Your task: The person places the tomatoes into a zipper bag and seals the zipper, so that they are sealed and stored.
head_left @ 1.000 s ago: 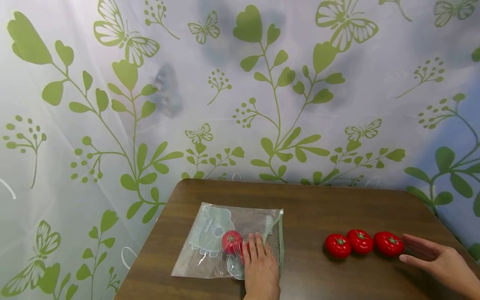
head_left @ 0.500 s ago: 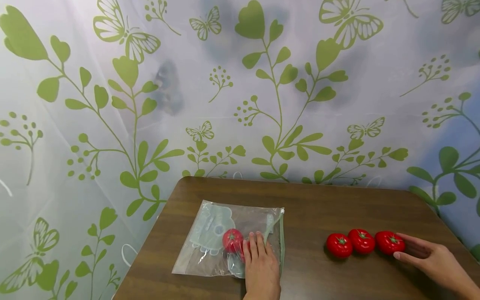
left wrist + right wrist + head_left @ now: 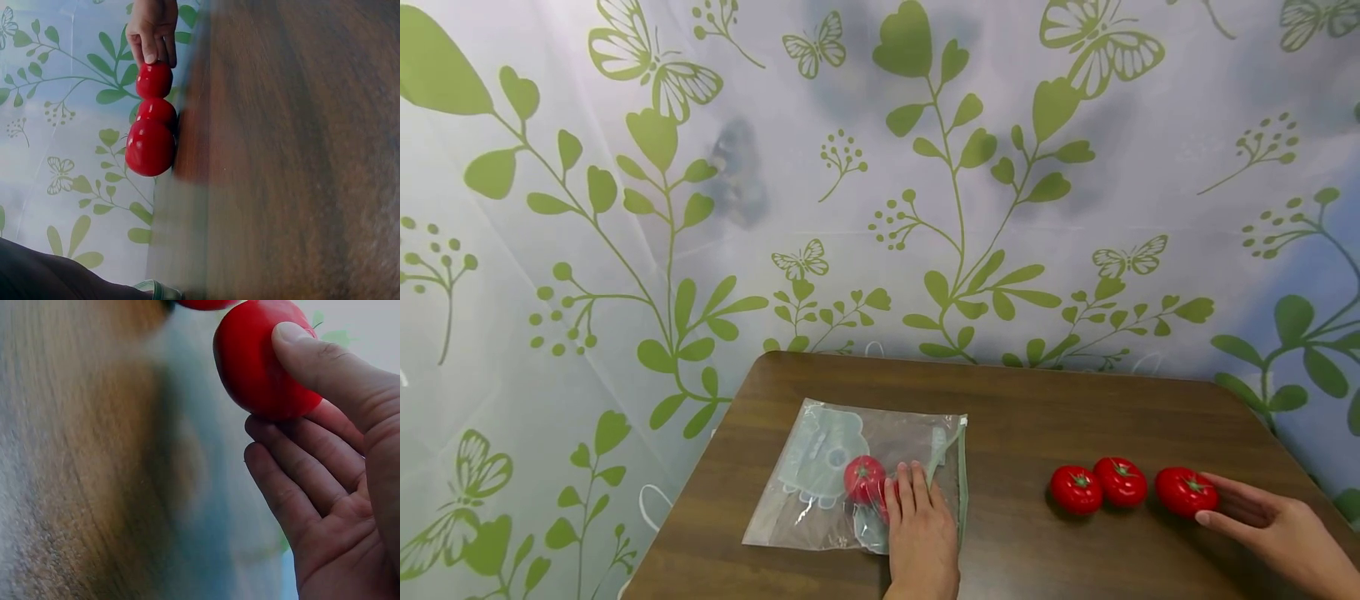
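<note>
My right hand (image 3: 1273, 521) pinches a glossy red tomato (image 3: 1186, 492) at the table's right side. In the right wrist view the thumb (image 3: 312, 353) presses the side of this tomato (image 3: 259, 369), with fingers behind and below it. Two more tomatoes, a left one (image 3: 1076, 490) and a middle one (image 3: 1120, 482), sit side by side just left of it. My left hand (image 3: 919, 533) lies with straight fingers on a clear zip bag (image 3: 775, 525). Inside the bag are a red tomato (image 3: 864, 479) and another red one, partly under the fingers.
The bag has a pale blue printed shape (image 3: 831, 454) and a green zip edge (image 3: 962, 475). All of it stands on a brown wooden table (image 3: 1000, 408). Behind hangs a white curtain (image 3: 850, 208) with green leaves and butterflies.
My right hand has closed in on the rightmost tomato and taken hold of it. That tomato has moved slightly right, opening a gap from the middle one. The left hand stays put.
</note>
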Tool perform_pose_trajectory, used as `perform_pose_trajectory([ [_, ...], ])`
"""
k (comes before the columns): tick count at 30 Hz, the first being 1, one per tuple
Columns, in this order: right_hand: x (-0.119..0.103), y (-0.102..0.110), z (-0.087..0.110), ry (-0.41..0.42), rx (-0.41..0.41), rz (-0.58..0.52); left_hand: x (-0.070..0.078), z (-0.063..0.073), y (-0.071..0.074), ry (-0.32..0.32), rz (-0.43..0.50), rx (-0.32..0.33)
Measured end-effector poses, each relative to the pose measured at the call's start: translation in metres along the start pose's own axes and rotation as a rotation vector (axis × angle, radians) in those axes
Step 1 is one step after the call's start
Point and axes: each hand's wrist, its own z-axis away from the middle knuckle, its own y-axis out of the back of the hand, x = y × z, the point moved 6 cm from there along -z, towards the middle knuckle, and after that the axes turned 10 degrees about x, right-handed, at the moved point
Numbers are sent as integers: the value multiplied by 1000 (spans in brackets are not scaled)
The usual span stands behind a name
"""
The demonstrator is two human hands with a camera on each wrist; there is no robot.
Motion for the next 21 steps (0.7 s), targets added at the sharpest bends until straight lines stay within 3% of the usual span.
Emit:
perform_pose_trajectory([
  [6,-15,5,8,-2,-5,-20,1,0,0,2,-1,5],
  [14,-57,18,19,60,-12,-19,0,0,-1,2,0,12],
  [21,-96,21,28,193,16,-33,0,1,-1,-6,-12,48],
])
